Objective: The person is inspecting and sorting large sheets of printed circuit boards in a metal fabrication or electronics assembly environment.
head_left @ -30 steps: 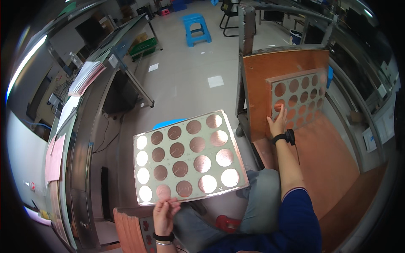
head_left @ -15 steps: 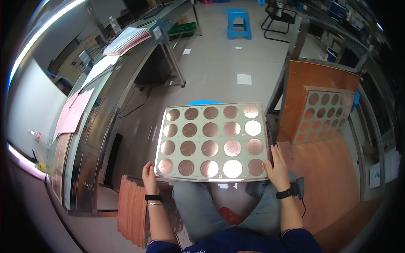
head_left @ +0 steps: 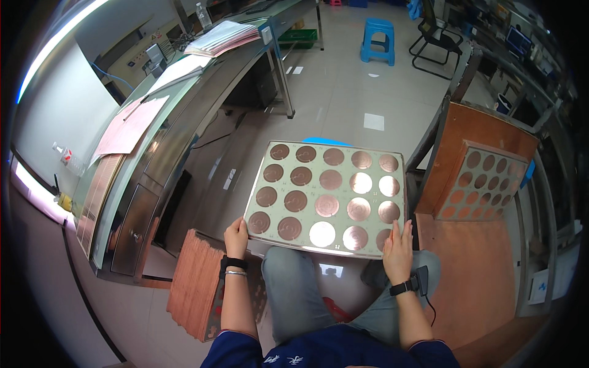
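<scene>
A flat pale-green panel (head_left: 313,194) with rows of round, shiny copper-coloured discs lies in front of me, over my knees. Its near edge is toward my lap. My left hand (head_left: 236,238) is closed around the near left corner. At the near right corner, my right hand (head_left: 397,251) lies with its fingers stretched out over the panel's face, partly covering one disc. A bit of blue (head_left: 325,141) shows past the panel's far edge; what lies beneath the panel is hidden.
A stack of copper-coloured panels (head_left: 195,285) stands by my left leg. On the right, a similar disc panel (head_left: 485,181) leans against a brown wooden board (head_left: 491,132). A glass-topped bench (head_left: 184,92) with papers runs along the left. A blue stool (head_left: 378,42) stands farther off.
The panel has turned slightly clockwise. My right fingers have come from its right edge onto its face. My left hand stays at the near left corner. The whole view has shifted.
</scene>
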The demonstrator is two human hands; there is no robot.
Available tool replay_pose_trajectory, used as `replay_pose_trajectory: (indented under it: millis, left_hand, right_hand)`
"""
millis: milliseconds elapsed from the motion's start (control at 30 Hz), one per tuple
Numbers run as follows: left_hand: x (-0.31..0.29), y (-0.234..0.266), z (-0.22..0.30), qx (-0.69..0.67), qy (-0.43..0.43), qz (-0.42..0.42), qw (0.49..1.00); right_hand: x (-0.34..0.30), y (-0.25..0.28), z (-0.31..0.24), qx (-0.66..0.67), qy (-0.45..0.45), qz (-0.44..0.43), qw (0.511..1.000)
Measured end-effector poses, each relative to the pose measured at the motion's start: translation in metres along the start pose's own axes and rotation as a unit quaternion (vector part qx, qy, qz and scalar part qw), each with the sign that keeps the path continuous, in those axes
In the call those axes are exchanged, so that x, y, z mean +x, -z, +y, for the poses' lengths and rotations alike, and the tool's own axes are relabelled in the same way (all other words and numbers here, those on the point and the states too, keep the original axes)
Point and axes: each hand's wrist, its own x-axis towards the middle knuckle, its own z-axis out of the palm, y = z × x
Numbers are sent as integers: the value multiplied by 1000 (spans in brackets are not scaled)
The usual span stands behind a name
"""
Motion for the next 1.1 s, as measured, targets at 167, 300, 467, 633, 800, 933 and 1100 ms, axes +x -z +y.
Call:
replay_pose_trajectory:
  millis: [167,300,467,633,800,933,1100]
  left_hand:
    - [1,4,15,72,-13,5,997]
    - [-1,8,14,45,-15,27,998]
    - [-24,23,54,-366,84,-15,927]
    - [-48,31,64,-616,95,-58,780]
    - [-65,43,57,-626,82,-66,772]
    - [-64,48,56,-657,64,-97,744]
    - [-65,41,69,-697,79,-95,706]
  right_hand:
    - [0,-2,2,-20,5,-1,1000]
    - [2,2,2,-29,15,21,999]
    - [12,22,22,398,-142,-37,905]
    - [15,55,36,699,-213,-23,682]
    - [-10,89,51,735,-205,-55,644]
    - [-21,94,58,796,-216,-61,562]
    - [-33,86,47,746,-244,13,619]
